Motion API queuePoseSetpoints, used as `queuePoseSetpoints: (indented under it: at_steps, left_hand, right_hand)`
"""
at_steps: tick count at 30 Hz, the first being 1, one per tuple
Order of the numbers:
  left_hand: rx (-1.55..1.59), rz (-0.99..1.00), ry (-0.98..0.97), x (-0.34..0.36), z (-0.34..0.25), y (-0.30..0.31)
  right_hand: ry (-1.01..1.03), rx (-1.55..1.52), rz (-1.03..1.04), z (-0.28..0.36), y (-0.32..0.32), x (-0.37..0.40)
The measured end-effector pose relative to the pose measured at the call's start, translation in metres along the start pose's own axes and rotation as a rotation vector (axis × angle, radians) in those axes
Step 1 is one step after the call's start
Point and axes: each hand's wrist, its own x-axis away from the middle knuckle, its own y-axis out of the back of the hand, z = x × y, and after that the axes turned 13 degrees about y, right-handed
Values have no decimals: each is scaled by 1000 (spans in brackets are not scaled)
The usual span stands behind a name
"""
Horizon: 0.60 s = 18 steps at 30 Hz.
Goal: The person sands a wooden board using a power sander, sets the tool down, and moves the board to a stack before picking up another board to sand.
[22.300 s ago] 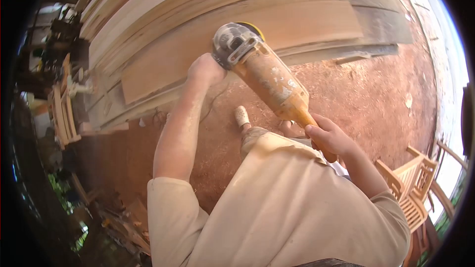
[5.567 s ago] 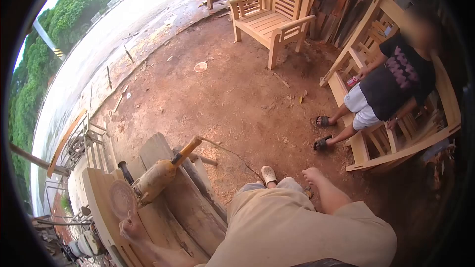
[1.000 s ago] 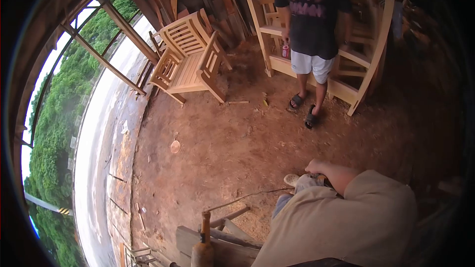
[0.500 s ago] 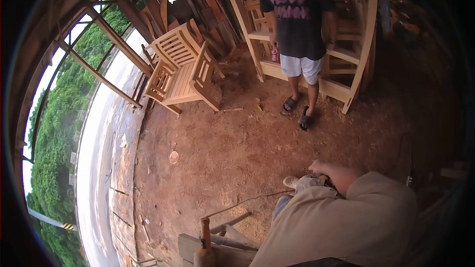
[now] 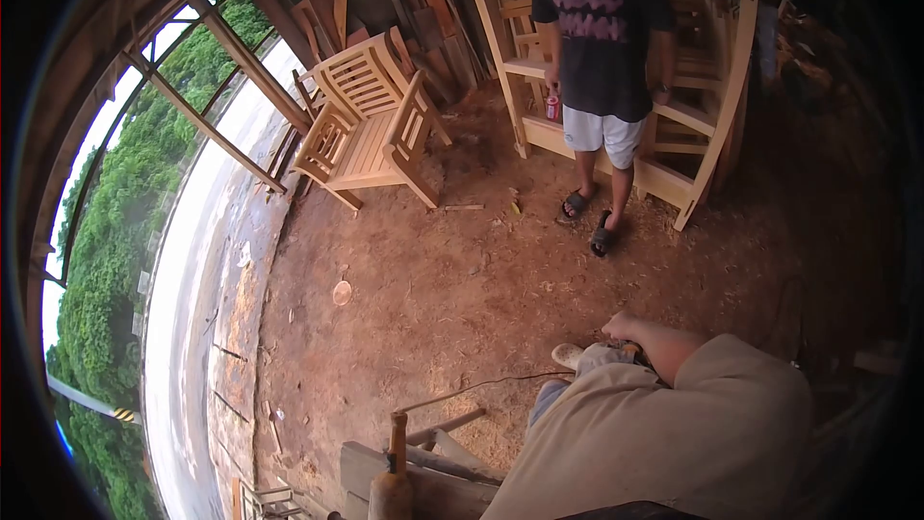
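My right hand (image 5: 619, 325) reaches out over my bent leg, its fingers curled and small in this view. Whether those fingers hold anything, I cannot tell. Beneath my forearm shows a small orange and black thing (image 5: 632, 351), mostly covered. My tan shirt (image 5: 664, 433) fills the lower right, and a light shoe (image 5: 567, 356) pokes out beyond my trouser leg. My left hand is out of sight. Low in the middle stands a yellowish-brown, bottle-shaped thing (image 5: 393, 481) with a narrow neck, beside wooden boards (image 5: 448, 489). A thin cord (image 5: 481, 385) runs across the dirt behind it.
Ahead, a person (image 5: 602, 58) in a dark T-shirt stands with a red can (image 5: 552, 108) at one hand. Behind them rises a large wooden frame (image 5: 717, 173). A slatted wooden armchair (image 5: 371, 135) faces the dirt floor (image 5: 423, 279); planks (image 5: 404, 19) lean farther back. Posts line the left.
My view has turned slightly, so the chair, person and frame sit farther right. My right hand stays in about the same place, and the other person keeps the same stance.
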Motion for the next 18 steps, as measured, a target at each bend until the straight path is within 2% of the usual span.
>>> queuePoseSetpoints:
  at_steps: [3,6,11,18]
  left_hand:
    - [1,-7,1,1,-1,0]
    - [14,-9,9,2,-3,-1]
    - [25,-19,26,6,-2,-4]
    - [18,-20,22,7,0,-2]
  right_hand:
    - [-21,11,-23,-4,-4,-5]
    - [48,82,-20,-15,-7,-8]
    - [-62,-192,-34,-7,-1,-1]
    - [10,-28,-58,-21,-17,-27]
